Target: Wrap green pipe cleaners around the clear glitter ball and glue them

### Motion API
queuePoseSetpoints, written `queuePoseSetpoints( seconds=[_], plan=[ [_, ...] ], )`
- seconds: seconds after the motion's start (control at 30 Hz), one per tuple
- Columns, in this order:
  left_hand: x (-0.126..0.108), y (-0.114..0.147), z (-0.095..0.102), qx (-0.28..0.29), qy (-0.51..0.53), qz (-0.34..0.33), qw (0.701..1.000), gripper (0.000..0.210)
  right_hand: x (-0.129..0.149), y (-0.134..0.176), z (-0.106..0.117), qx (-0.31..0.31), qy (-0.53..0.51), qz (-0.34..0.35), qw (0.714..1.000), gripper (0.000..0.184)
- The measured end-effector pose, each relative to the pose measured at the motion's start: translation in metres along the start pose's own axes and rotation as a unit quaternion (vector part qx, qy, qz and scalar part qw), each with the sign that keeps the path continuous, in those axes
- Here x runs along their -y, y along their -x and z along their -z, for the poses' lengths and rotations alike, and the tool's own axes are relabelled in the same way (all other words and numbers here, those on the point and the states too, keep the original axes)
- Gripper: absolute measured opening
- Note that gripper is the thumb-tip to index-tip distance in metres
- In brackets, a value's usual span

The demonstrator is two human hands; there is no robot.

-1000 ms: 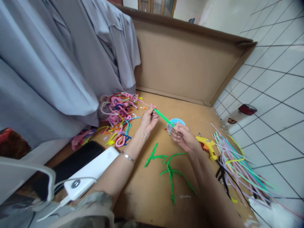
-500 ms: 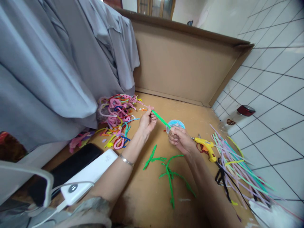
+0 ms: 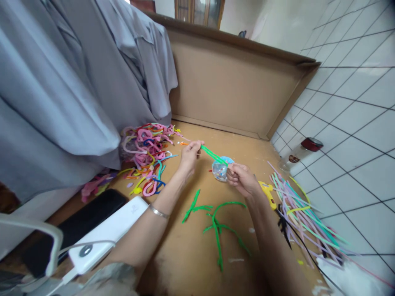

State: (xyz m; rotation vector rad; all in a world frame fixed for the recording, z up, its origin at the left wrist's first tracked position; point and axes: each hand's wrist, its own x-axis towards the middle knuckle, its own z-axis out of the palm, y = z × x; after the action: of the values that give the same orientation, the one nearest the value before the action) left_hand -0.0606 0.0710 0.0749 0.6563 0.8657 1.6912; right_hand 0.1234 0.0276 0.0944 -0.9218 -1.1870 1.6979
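Observation:
Between my two hands a green pipe cleaner is stretched, its strands lying side by side with a narrow gap. My left hand pinches its upper end. The lower right end is gripped in the closed fingers of my right hand. Below them on the cardboard lie a short green twisted piece and a longer branched green pipe cleaner shape. Behind my right hand sits a small clear container with a light blue rim, its contents too small to name.
Tangled coloured pipe cleaners lie at the left, near a black slab-like object and a white power bank. At the right are a yellow glue gun, straight pipe cleaners and a clear jar. A cardboard wall stands behind.
The green strands, pressed together before, now show a gap between them. Both hands still hold the ends, and the right hand sits slightly lower and further right. The view has shifted a little.

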Motion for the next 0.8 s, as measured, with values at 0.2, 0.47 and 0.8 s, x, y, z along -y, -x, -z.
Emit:
queuePoseSetpoints(
  seconds=[0.2, 0.47, 0.8],
  plan=[
    [-0.012, 0.023, -0.013, 0.044, -0.200, -0.277, 0.939, 0.018, -0.001, -0.002, 0.005, -0.011, 0.028, -0.024, 0.999, 0.028],
    [-0.003, 0.054, -0.029, 0.306, -0.403, -0.246, 0.827, 0.017, 0.001, 0.000, 0.006, -0.006, 0.044, -0.035, 0.998, 0.030],
    [-0.006, 0.057, -0.036, 0.282, -0.300, -0.117, 0.904, 0.033, 0.019, 0.008, 0.009, -0.092, -0.032, 0.120, 0.988, 0.038]
  ],
)
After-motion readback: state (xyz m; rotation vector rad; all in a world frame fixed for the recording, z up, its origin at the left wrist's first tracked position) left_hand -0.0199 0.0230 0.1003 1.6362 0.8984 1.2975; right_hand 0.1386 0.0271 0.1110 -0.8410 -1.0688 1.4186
